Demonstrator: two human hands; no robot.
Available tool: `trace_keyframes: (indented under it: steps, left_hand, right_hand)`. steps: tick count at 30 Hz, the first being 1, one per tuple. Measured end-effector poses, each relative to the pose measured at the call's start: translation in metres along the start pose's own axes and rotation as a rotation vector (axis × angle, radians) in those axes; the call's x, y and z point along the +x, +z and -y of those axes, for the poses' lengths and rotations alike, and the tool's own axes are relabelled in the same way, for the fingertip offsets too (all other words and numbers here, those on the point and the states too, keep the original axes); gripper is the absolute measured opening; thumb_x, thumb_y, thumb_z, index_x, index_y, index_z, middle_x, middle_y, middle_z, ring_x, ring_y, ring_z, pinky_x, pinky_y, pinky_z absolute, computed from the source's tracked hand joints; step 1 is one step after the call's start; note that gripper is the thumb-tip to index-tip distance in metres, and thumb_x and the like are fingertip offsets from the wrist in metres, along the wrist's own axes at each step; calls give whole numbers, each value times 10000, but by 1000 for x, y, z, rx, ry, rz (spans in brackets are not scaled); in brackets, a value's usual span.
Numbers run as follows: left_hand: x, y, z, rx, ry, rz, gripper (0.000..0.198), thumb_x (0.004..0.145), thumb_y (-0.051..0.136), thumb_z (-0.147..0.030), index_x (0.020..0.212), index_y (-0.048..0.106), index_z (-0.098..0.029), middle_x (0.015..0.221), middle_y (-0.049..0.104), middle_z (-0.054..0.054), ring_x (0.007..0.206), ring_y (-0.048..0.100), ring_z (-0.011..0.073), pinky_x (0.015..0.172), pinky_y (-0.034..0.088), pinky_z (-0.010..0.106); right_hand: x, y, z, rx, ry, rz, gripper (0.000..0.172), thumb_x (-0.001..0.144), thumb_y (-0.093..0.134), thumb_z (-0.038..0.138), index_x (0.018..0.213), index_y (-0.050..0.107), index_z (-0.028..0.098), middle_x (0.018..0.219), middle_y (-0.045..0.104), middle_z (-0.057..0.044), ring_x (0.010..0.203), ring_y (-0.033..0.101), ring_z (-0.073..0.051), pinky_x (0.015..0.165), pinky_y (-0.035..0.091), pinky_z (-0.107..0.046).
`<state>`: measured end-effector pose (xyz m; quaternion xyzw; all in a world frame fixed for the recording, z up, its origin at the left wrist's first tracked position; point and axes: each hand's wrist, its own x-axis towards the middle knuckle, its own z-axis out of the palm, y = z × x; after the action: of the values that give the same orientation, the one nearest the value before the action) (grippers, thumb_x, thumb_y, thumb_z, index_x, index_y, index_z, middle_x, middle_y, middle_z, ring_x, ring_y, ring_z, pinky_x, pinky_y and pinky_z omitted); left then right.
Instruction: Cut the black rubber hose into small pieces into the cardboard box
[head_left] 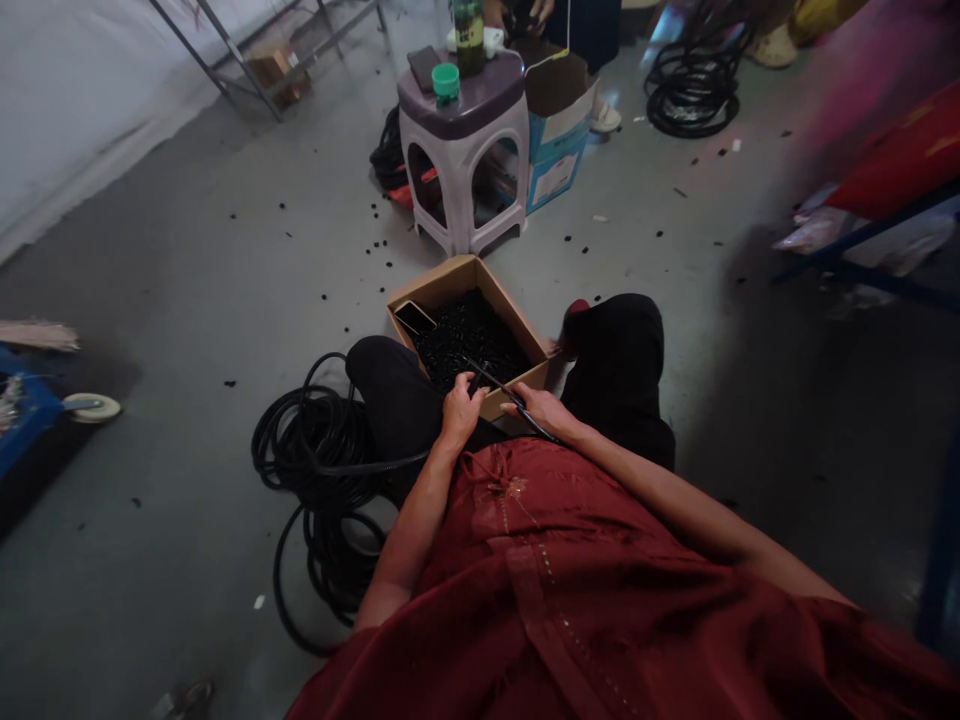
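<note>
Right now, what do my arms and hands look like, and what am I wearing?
Your left hand and right hand are bare, with no gloves. Your left forearm and right forearm show no sleeves. A shiny dark red garment with gold beaded lines covers your body.

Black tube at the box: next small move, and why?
Probably snip the tube end in the left hand over the cardboard box: the right hand holds what look like scissors, the box holds black pieces, and stray pieces dot the floor.
</note>
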<state>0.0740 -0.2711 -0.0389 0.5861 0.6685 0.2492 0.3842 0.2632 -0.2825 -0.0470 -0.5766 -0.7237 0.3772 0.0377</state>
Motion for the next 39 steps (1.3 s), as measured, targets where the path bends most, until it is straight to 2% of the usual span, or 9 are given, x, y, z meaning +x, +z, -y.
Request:
trace_keyframes:
  steps: [6, 13, 17, 23, 28, 33, 36, 39]
  left_hand:
    - [2, 2, 5, -28, -40, -31, 226, 828, 619, -224, 1049, 590, -185, 1094, 690, 111, 1049, 640, 240, 902, 465, 337]
    - [7, 4, 13, -130, -54, -30, 207, 837, 596, -266, 1025, 601, -178, 970, 695, 75, 775, 653, 170, 707, 492, 270]
    - [8, 4, 13, -210, -84, -7, 224, 828, 600, -267, 1027, 602, -164, 885, 678, 47, 599, 594, 112, 601, 471, 229]
    - [3, -2, 5, -321, -123, 123, 277, 817, 599, -259, 1056, 614, -119, 819, 676, 48, 544, 569, 93, 508, 442, 200]
    - [-5, -10, -9, -358, -106, 267, 328, 793, 622, -256, 1085, 632, -107, 766, 688, 38, 525, 565, 94, 498, 437, 200]
    - [-16, -18, -26, -304, -58, 399, 247, 785, 626, -264, 975, 676, -114, 705, 667, 18, 524, 565, 103, 501, 425, 206]
    - [-21, -24, -33, -214, -28, 396, 236, 800, 620, -281, 974, 693, -139, 716, 672, 17, 559, 579, 124, 558, 442, 231]
    - [-27, -29, -36, -67, 2, 296, 270, 775, 659, -239, 1032, 698, -166, 887, 709, 66, 775, 644, 198, 751, 469, 299]
  right_hand:
    - [-1, -1, 1, -6, 23, -10, 409, 891, 472, 614, 1053, 559, 249, 954, 705, -89, 830, 644, -247, 641, 368, -264]
    - [0, 1, -3, 64, 76, -40, 405, 857, 520, 609, 1010, 591, 242, 827, 687, -72, 756, 623, -236, 598, 332, -256]
    - [3, 1, -8, 189, 117, -94, 361, 848, 537, 566, 989, 597, 240, 799, 662, -48, 742, 607, -219, 616, 355, -258]
    - [9, -2, -4, 511, 126, -154, 378, 798, 554, 539, 995, 541, 217, 786, 619, -19, 690, 580, -178, 623, 428, -274]
    - [9, -11, 13, 826, 38, -126, 499, 688, 621, 522, 1043, 442, 221, 835, 611, 1, 663, 583, -146, 621, 485, -285]
    - [6, -25, 32, 980, -39, -87, 491, 656, 661, 424, 1052, 453, 222, 857, 634, 5, 621, 563, -121, 578, 479, -269]
    - [6, -30, 37, 998, -46, -90, 456, 622, 693, 353, 1000, 478, 218, 799, 631, 23, 562, 529, -105, 527, 448, -251]
    - [9, -32, 36, 1007, -25, -141, 428, 631, 684, 339, 985, 477, 220, 753, 611, 39, 544, 519, -102, 520, 444, -251]
